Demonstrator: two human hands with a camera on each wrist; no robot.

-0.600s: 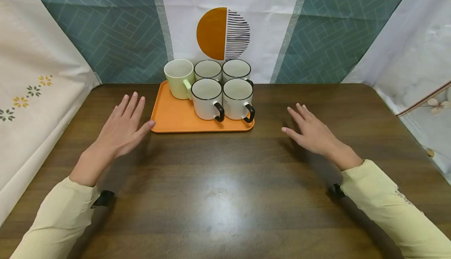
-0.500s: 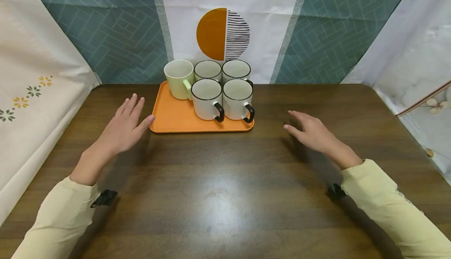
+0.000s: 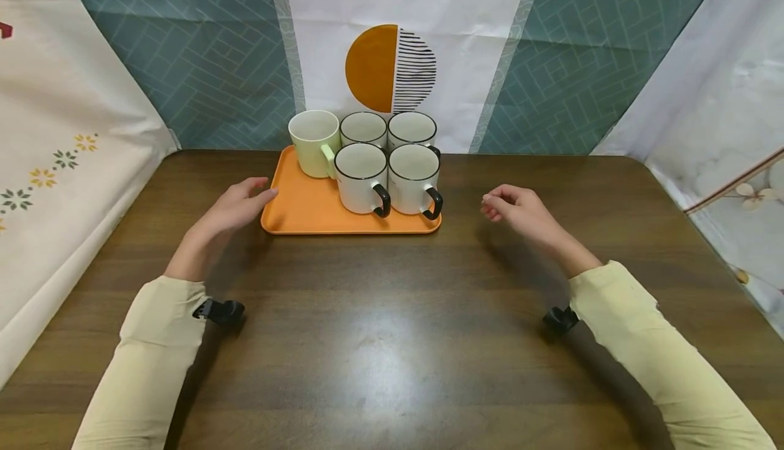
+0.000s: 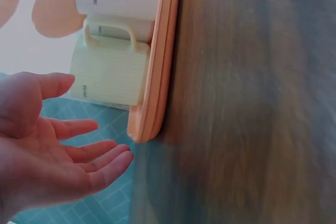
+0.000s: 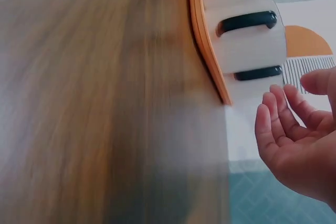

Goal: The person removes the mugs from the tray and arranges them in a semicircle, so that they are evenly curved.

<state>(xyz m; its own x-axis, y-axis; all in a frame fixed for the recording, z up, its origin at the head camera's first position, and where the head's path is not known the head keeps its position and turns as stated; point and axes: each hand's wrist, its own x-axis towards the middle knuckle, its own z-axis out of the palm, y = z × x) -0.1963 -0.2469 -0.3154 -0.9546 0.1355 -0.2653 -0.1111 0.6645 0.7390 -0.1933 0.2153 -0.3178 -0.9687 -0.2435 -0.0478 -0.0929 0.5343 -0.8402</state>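
On the far part of the dark wooden bench (image 3: 380, 314), an orange tray (image 3: 300, 208) carries five upright mugs. A pale green mug (image 3: 309, 147) stands at the tray's back left corner; four white mugs (image 3: 353, 190) with dark rims stand two by two toward the tray's right. The person's left grip (image 3: 234, 206) is just beside the tray's left edge, thumb spread from relaxed fingers; whether it touches the tray, I cannot tell. The right grip (image 3: 517, 210) is apart from the tray, to its right, fingers loosely bent, thumb near the fingertips. A patterned cloth (image 3: 471, 62) hangs behind the tray.
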